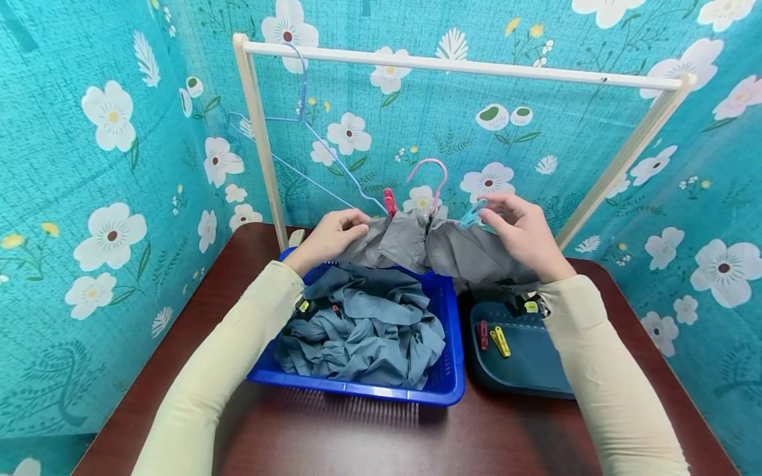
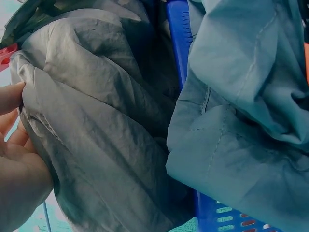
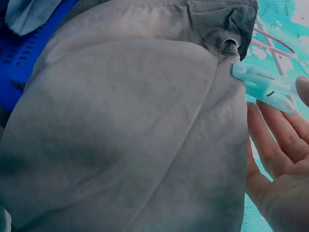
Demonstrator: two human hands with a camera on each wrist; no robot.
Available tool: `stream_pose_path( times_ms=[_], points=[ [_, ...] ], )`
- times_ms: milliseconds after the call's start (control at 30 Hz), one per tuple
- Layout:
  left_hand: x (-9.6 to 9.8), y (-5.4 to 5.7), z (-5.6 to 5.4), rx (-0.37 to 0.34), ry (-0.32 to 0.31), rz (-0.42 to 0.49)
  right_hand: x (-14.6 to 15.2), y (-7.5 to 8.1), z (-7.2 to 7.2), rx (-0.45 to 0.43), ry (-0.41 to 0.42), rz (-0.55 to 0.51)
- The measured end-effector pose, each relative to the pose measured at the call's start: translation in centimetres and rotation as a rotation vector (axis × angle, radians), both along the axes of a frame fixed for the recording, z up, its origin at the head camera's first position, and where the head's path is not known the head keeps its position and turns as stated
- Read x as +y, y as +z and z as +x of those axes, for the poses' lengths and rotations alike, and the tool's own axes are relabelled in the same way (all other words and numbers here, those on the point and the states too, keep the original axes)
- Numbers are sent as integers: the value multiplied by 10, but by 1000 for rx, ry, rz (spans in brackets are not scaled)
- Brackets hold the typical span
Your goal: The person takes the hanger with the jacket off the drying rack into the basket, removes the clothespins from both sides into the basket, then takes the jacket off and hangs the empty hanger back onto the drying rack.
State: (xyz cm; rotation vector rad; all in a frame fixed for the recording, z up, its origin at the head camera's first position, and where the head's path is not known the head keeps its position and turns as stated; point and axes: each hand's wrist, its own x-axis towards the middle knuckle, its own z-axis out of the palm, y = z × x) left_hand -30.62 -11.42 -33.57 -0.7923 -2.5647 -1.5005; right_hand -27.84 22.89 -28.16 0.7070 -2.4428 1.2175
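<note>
The left hand (image 1: 333, 237) pinches the upper edge of a gray garment (image 1: 470, 254) between thumb and fingers, while the right hand (image 1: 522, 231) holds a light-blue clothespin (image 1: 473, 214) between thumb and fingertips, its far end meeting that same edge; whether it bites the cloth, I cannot tell. A turquoise flowered curtain (image 1: 53, 165) surrounds a dark reddish-brown table (image 1: 333, 436), on which a pale wooden rack (image 1: 464, 66) stands with its rail across the top. In front of the rack sits a blue basket (image 1: 381, 391), filled with a crumpled blue-gray cloth (image 1: 363, 330). The gray garment spans the space between the two hands, below the rail, above the back of the basket and reaching over toward a dark teal tray (image 1: 536, 370) just to the basket's right. A light-blue hanger (image 1: 336, 158) hangs by its hook near the rail's left end, and the hook of a pink hanger (image 1: 443, 173) rises from the middle of the garment, clear of the rail. A pinkish-red clothespin (image 1: 389, 201) stands at the garment's upper edge, near the left hand. In the tray, a yellow clothespin (image 1: 501, 341) lies beside a dark red clothespin (image 1: 483, 335).
</note>
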Motion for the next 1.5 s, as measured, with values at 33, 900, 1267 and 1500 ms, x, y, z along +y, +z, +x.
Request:
stream_pose_path(
  times_ms=[33, 900, 1267, 1500],
  points=[
    [1, 4, 4, -6, 1, -3, 0, 1, 0, -1, 0, 2],
    [1, -1, -3, -46, 26, 43, 29, 5, 11, -290, 298, -491],
    [-2, 0, -6, -2, 51, 70, 68, -9, 19, -422, 202, -24],
    [-2, 1, -6, -7, 67, 94, 87, -25, 21, -529, 191, 124]
  ],
)
